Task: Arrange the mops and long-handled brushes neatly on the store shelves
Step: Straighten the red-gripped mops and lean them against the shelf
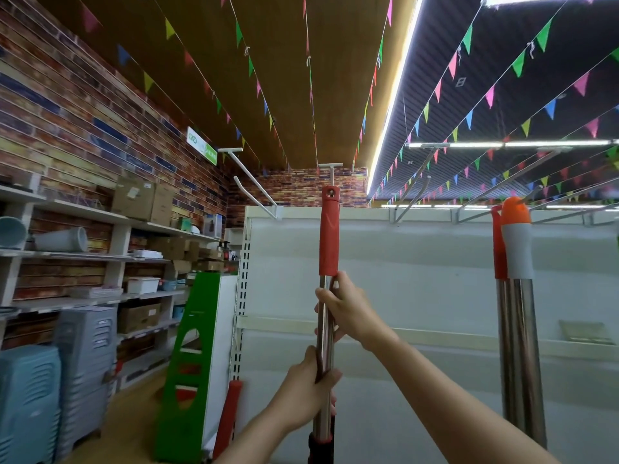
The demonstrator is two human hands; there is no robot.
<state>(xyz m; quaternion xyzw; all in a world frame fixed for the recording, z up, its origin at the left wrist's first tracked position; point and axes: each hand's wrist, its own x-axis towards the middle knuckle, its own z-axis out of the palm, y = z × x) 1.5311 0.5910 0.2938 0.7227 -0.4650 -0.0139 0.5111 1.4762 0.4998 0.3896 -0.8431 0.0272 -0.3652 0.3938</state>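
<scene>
A steel mop pole (324, 326) with a red grip (329, 236) stands upright before the white shelf unit (418, 262). My right hand (348, 309) grips the pole just below the red grip. My left hand (311, 383) grips it lower down. The top of the grip sits just under a white hook (331, 169) on the shelf's upper edge. At the right, two more steel poles stand against the shelf, one with an orange and white cap (516, 239), one with a red cap (498, 249). The mop head is out of view.
Several white hooks (415, 192) jut from the shelf top. A green display stand (197, 356) and a red-handled tool (229, 416) lean at the shelf's left end. Wall shelves (110, 256) with boxes and grey-blue plastic stools (80, 373) line the left aisle.
</scene>
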